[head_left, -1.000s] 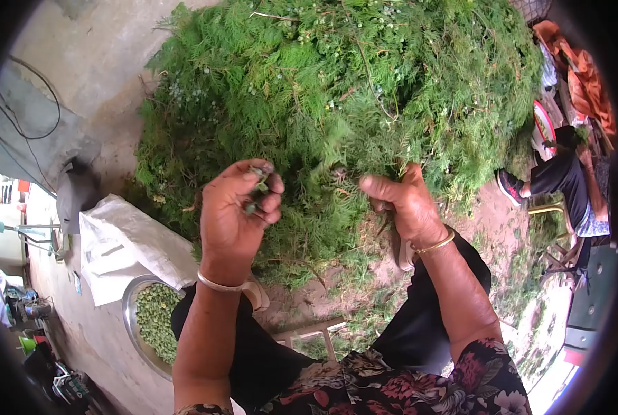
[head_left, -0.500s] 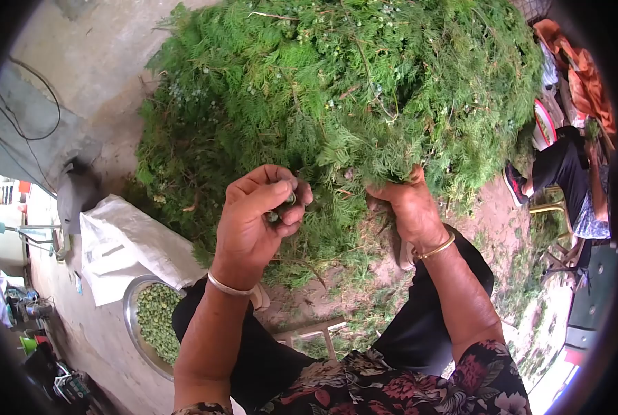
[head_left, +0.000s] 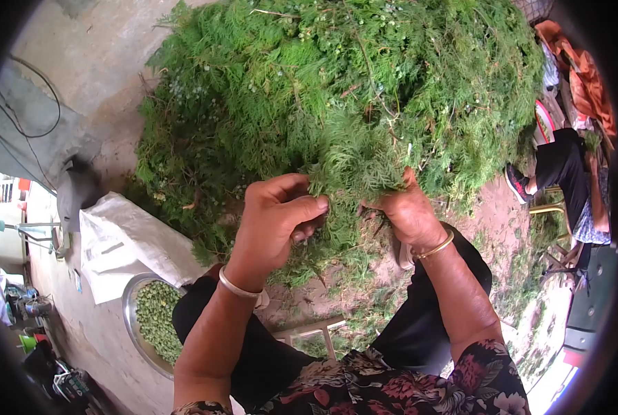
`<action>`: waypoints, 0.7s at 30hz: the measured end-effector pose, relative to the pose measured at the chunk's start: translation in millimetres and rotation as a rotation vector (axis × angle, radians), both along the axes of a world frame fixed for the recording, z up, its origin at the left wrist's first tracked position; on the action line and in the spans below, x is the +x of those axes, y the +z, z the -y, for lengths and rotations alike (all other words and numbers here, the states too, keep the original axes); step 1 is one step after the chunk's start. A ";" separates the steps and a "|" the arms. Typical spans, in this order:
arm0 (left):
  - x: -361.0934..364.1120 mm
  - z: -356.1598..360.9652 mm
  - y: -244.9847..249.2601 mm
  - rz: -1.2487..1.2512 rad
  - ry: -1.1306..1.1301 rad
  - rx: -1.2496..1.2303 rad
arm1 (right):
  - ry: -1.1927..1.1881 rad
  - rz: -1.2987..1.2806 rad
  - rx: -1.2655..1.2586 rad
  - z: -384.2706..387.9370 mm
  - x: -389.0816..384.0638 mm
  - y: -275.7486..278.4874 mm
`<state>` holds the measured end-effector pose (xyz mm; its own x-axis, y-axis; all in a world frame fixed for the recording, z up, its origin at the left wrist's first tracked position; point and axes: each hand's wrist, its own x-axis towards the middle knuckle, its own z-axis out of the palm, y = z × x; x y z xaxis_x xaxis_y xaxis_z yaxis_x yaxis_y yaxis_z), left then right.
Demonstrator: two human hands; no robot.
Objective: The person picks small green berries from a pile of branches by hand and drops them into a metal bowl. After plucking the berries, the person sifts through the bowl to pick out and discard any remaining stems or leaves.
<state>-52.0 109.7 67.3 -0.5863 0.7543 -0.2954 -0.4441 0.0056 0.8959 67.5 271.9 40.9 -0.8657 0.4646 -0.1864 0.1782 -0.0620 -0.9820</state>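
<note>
A big heap of green, feathery branches [head_left: 267, 83] with small pale cones fills the upper middle. My left hand [head_left: 278, 225] is at the heap's near edge, its fingers curled against the greenery; what they hold is too small to make out. My right hand [head_left: 411, 213] is closed on a leafy sprig [head_left: 361, 155], which stretches up and left between the hands. Picked green cones fill much of a round metal basin [head_left: 130, 311] at the lower left.
A white sack [head_left: 133, 242] lies beside the basin. A small wooden frame [head_left: 316, 328] is between my knees. At the right sits another person, whose dark-trousered leg [head_left: 561, 162] shows near an orange cloth [head_left: 578, 76]. Black cables [head_left: 57, 104] run at the upper left.
My left hand has turned and moved slightly right, toward the sprig. The green cones seen in its fingers before are no longer visible. The sprig at my right hand has shifted.
</note>
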 end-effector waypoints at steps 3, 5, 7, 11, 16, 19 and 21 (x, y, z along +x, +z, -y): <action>4.8 -4.4 -1.1 0.074 0.011 0.032 | 0.120 -0.268 0.785 -5.6 -2.9 -17.6; 12.2 -12.1 9.3 0.189 0.190 -0.030 | 0.094 -0.098 0.190 -6.0 -4.6 -2.6; 10.2 -11.3 7.3 0.303 0.372 -0.091 | 0.065 0.075 -0.404 -0.3 -7.4 13.6; 1.7 -2.0 -0.4 0.224 0.104 0.106 | -0.066 0.102 -0.548 -0.9 -8.3 5.7; 7.6 -3.7 2.9 0.131 0.126 0.139 | -0.028 0.101 -0.646 2.0 -12.9 10.0; 6.9 -2.5 -7.3 -0.153 0.138 0.069 | -0.033 0.108 -0.679 3.5 -12.2 11.5; 3.6 0.6 -10.6 -0.302 0.083 0.005 | -0.088 0.176 -0.624 5.2 -13.9 11.7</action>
<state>-48.4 109.0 56.7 -0.7069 0.7010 -0.0945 -0.1565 -0.0248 0.9874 53.5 266.7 52.6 -0.7613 0.2906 -0.5796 0.3017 -0.6324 -0.7135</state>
